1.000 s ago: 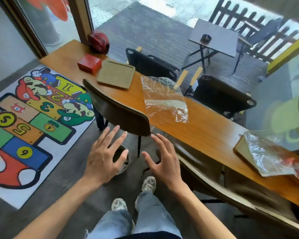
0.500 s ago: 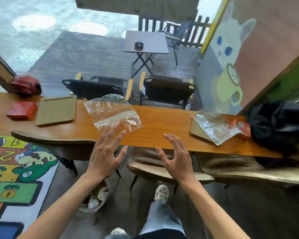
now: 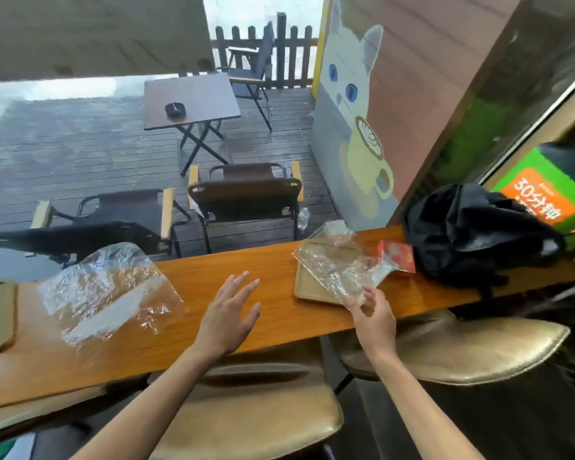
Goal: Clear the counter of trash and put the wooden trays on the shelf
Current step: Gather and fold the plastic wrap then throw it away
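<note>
left hand (image 3: pixel 228 313) hovers flat and spread over the tabletop (image 3: pixel 273 277); right hand (image 3: pixel 374 322) pinches the plastic wrap (image 3: pixel 339 270) on the right-side wooden tray (image 3: pixel 307 287)

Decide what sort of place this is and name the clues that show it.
Probably a café. A long wooden counter with padded gold stools faces a deck with a small folding table and dark folding chairs, and beside them stands a painted panel of a white cat holding a latte cup.

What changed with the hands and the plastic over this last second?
The right hand reached forward to the plastic wrap on the tray, fingers at its near corner. The left hand moved out over the counter, open. The other wrap stayed put.
</note>
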